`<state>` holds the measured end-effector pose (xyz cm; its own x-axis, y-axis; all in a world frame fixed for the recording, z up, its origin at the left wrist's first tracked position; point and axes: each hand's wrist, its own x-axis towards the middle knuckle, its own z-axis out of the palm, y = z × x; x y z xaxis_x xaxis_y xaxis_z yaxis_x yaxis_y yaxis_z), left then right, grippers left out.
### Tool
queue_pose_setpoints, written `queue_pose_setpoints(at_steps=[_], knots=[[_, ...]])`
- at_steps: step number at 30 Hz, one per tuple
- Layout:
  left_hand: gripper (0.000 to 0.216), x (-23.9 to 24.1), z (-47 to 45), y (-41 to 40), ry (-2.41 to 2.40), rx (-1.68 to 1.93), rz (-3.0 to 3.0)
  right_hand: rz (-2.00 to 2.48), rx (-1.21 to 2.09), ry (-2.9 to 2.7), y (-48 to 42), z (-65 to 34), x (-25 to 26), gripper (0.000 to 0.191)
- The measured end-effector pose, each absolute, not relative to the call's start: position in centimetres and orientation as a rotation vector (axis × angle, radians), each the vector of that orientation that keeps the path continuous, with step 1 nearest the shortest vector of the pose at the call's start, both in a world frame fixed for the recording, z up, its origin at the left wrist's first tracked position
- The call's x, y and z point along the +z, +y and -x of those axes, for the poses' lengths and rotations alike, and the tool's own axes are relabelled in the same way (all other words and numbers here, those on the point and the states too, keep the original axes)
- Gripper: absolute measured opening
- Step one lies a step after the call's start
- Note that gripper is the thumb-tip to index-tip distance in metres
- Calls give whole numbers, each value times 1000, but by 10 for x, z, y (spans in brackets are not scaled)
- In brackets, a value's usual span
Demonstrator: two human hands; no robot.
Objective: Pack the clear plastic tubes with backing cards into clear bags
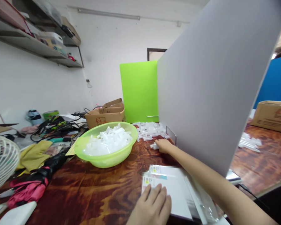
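My left hand (153, 203) rests with its fingers out on a stack of flat white packs in clear plastic sleeves (175, 187), which carry small yellow labels. Farther off, beside the foot of the grey partition, my right hand (164, 146) has its fingers closed on a small translucent white plastic tube (154, 146), low over the table. Its fingertips are partly hidden. Just beyond that hand lies a loose pile of similar plastic tubes (148, 129). A light green basin (107, 161) heaped with white translucent pieces (110, 140) stands to the left.
A tall grey partition (208, 78) rises along the right, with a green panel (140, 90) at the back. Behind the basin sits an open cardboard box (105, 118). Cables, cloth, a folded umbrella (30, 187) and a white fan (2, 159) crowd the left side of the wooden table (89, 193).
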<state>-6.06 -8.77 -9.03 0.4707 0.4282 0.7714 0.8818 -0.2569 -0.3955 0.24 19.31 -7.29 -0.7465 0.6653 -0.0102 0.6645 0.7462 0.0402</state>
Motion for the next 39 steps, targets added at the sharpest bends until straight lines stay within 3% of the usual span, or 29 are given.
queue_pose_setpoints(at_steps=[3, 8, 10, 12, 15, 18, 20, 23, 26, 30, 33, 36, 39], knots=[[32, -86, 71, -110, -1198, -720, 1692, -1098, 92, 2898, 186, 0, -74, 36], [43, -94, 84, -150, -1798, -466, 1459, -1109, 44, 2908, 178, -3, -72, 35], [44, -100, 90, -162, -2086, -615, 1354, -1134, 2, 2916, 174, -6, -70, 35], [36, -104, 96, -169, -2349, -1086, 1300, -1152, -60, 2930, 170, -9, -68, 33], [33, -103, 101, -173, -2468, -2274, 1221, -1173, -196, 2974, 165, -15, -57, 30], [45, -92, 98, -174, -2126, -3335, 754, -1249, -376, 3018, 159, -22, -33, 28], [45, -82, 92, -171, -1887, -3633, 425, -1336, -517, 3053, 145, -32, -15, 26], [43, -65, 82, -161, -1785, -3505, 55, -1437, -758, 3131, 97, -56, 0, 22], [54, -51, 69, -147, -1532, -3298, -11, -1354, -1098, 3191, 20, -84, -10, 27], [60, -42, 47, -135, -1401, -3329, 104, -1468, -2181, 2951, -69, -96, -45, 33], [59, -43, 36, -135, -1494, -3315, 91, -1549, -2630, 2753, -94, -86, -62, 33], [62, -47, 33, -142, -1624, -3267, 134, -1494, -2781, 2719, -97, -77, -73, 32], [64, -55, 35, -148, -1832, -3161, 325, -1653, -2520, 3075, -99, -71, -83, 28]])
